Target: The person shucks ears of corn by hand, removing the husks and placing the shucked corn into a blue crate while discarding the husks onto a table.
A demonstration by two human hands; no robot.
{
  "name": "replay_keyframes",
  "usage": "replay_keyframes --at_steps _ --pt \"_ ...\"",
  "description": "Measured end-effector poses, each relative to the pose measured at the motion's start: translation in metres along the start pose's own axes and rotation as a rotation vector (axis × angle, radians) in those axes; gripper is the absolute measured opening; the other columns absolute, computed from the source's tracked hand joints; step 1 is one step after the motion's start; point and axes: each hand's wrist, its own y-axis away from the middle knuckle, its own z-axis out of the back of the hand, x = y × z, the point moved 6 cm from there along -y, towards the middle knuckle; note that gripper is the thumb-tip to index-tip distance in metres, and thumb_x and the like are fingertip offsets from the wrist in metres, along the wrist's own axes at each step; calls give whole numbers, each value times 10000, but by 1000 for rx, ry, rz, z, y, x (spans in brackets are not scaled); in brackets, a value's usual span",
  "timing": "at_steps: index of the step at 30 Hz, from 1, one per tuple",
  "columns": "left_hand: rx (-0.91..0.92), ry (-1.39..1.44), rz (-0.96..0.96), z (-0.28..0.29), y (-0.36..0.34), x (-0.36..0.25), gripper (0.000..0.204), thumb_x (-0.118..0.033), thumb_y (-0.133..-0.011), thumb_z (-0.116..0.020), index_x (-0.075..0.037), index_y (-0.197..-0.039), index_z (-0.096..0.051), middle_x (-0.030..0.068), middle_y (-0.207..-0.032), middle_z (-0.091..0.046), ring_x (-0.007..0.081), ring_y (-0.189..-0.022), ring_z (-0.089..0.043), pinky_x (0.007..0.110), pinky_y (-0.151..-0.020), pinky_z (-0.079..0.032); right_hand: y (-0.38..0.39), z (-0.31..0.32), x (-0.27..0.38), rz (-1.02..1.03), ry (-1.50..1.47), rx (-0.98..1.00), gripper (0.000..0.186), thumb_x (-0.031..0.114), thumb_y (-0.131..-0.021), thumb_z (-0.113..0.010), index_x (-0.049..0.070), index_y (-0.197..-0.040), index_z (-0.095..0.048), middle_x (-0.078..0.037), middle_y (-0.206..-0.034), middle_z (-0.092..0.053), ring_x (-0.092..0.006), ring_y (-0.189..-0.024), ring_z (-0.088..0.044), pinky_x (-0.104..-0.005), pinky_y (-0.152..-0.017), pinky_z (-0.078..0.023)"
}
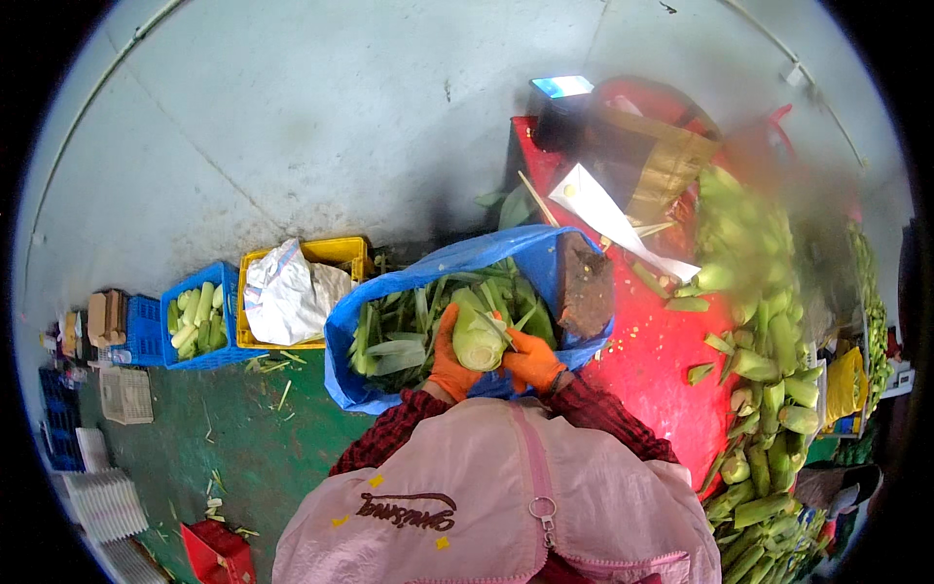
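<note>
My left hand (449, 350), in an orange glove, is wrapped round a pale green corn ear (472, 331) held upright with its cut base toward me. My right hand (530, 362), also gloved, is closed at the ear's lower right, beside a thin pale strip; I cannot make out whether it grips husk or a small tool. Both hands are over a blue sack (350, 292) full of loose green husk leaves (394, 341). A brown, dirty block (584, 292) sits at the sack's right end.
Left are crates of corn (199, 321) and a white sack (282, 302), other crates (126, 394) and a red bin (214, 550). Right are a red surface (642, 380), corn piles (769, 389), white board (608, 219), dark box with screen (559, 102), and someone's dark cap (842, 482).
</note>
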Motion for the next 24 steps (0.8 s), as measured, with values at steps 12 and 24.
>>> replay_keyframes --at_steps 12,24 --pt "221 67 170 11 1 10 424 -417 -956 -621 -142 -1278 -604 111 -1208 -671 270 -1100 -646 457 -976 -521 -1 12 28 832 700 -288 500 365 -832 -708 186 -1296 -654 -108 -856 -664 -335 -740 -655 -431 -626 -509" --pt "98 -529 58 -28 79 -10 815 -558 -938 -590 -54 -1520 -322 281 -1407 -494 378 -1125 -632 464 -880 -583 -18 143 35 336 19 -996 421 455 -976 -596 60 -845 -659 -76 -636 -594 -180 -450 -567 -325 -432 -431"
